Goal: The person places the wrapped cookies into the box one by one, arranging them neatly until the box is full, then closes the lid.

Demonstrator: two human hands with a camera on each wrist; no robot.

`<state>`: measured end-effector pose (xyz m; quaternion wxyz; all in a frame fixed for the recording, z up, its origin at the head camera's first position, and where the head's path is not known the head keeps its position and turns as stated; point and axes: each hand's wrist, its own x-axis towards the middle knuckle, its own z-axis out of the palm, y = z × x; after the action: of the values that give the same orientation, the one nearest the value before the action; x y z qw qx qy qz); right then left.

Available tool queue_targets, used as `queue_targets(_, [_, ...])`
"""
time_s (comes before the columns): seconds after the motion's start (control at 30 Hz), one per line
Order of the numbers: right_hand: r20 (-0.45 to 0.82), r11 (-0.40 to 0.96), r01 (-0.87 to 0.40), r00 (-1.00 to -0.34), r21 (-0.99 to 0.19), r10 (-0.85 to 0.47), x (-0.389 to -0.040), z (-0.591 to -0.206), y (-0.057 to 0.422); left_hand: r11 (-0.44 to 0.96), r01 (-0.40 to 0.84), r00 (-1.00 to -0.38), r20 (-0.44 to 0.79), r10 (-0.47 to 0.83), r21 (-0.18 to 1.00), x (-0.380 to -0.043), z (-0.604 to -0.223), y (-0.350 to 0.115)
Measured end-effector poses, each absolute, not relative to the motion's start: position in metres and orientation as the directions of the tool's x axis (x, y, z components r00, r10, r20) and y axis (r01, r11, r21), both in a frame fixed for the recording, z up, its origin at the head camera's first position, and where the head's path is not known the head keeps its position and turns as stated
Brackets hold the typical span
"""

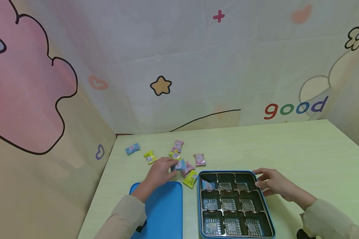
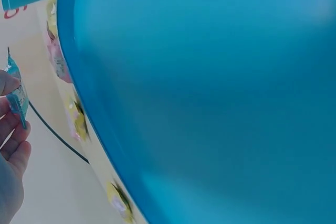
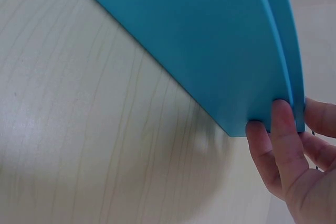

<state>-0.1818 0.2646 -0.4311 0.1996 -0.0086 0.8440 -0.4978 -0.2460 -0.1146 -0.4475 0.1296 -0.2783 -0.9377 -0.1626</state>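
Note:
My left hand (image 1: 162, 172) pinches a blue-wrapped candy (image 1: 179, 165) between thumb and fingers, above a small cluster of other candies. In the left wrist view that candy (image 2: 17, 95) appears side-on at the fingertips. My right hand (image 1: 273, 182) holds the far right corner of a blue box (image 1: 199, 205), with fingers against its outer wall and at the rim, as the right wrist view also shows. A dark tray (image 1: 229, 201) with several square compartments fills the box. One blue candy (image 1: 208, 185) lies in its far left compartment; the other compartments hold no candy.
A blue lid (image 1: 164, 212) lies left of the box, under my left forearm. Beyond it are scattered pink candies (image 1: 199, 160), yellow candies (image 1: 150, 157) and another blue candy (image 1: 133, 149). A printed wall cloth (image 1: 191, 83) rises behind the pale wooden table (image 1: 287, 146).

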Motion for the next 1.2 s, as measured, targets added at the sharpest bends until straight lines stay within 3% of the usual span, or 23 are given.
queue_targets(0.57, [-0.325, 0.498, 0.181, -0.92, -0.848, -0.219, -0.183, -0.433, 0.266, 0.752, 0.641, -0.749, 0.34, 0.569, 0.153, -0.233, -0.431, -0.09])
queue_targets(1.2, [-0.33, 0.495, 0.188, -0.919, -0.848, -0.216, -0.183, -0.433, 0.266, 0.673, 0.724, -0.672, 0.375, 0.638, 0.152, -0.226, -0.426, -0.066])
